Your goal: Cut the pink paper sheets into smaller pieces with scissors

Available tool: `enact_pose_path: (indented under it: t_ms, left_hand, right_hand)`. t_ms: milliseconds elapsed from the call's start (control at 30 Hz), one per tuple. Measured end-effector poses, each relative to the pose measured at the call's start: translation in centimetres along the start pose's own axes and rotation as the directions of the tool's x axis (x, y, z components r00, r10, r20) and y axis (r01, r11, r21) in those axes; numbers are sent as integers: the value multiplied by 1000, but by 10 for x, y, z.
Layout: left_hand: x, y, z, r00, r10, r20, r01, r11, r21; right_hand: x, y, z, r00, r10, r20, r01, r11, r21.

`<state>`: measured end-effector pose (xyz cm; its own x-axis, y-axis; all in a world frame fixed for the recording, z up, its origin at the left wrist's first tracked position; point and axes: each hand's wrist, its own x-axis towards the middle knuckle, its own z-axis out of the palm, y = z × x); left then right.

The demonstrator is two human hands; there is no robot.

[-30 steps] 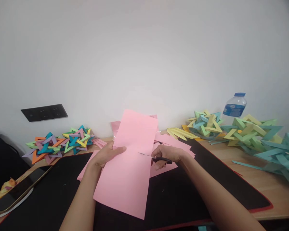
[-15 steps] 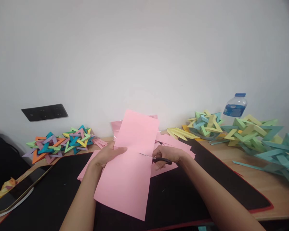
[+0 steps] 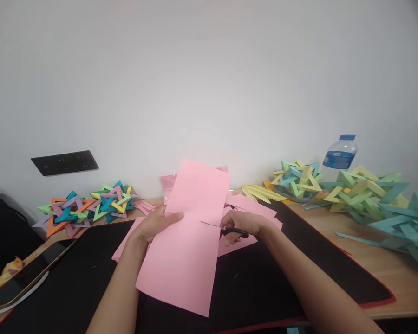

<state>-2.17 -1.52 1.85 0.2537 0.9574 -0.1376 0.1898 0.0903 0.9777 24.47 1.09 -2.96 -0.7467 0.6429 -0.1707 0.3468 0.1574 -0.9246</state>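
Note:
A large sheet of pink paper (image 3: 184, 260) is held up tilted above the black mat. My left hand (image 3: 158, 223) grips its left edge, the thumb on top and the other fingers hidden beneath. My right hand (image 3: 242, 225) is closed round black-handled scissors (image 3: 235, 231) at the sheet's right side. One thin blade lies over the paper, pointing left; the other blade is hidden. Under the sheet, more pink paper (image 3: 128, 241) shows on the left, and further pink pieces (image 3: 247, 204) lie behind my right hand.
Folded multicoloured paper stars (image 3: 69, 211) stand at the back left. Yellow strips (image 3: 261, 192), green and blue paper stars (image 3: 365, 190) and a water bottle (image 3: 340, 153) are on the right. A phone (image 3: 31, 273) sits left of the black mat (image 3: 261, 292). A wall rises behind.
The sheet's lower edge has risen very slightly. Both hands and the scissors stay practically where they were.

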Motion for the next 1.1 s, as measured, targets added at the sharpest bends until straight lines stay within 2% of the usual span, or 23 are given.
enact_pose_path:
  t_ms: [800, 1100]
  left_hand:
    - [-2, 2, 1, 999, -5, -37, 6, 999, 35]
    - [0, 1, 4, 992, 23, 123, -29, 999, 44]
  right_hand:
    - [0, 1, 1, 1000, 14, -13, -14, 1000, 18]
    - [2, 3, 0, 1000, 5, 17, -5, 1000, -8]
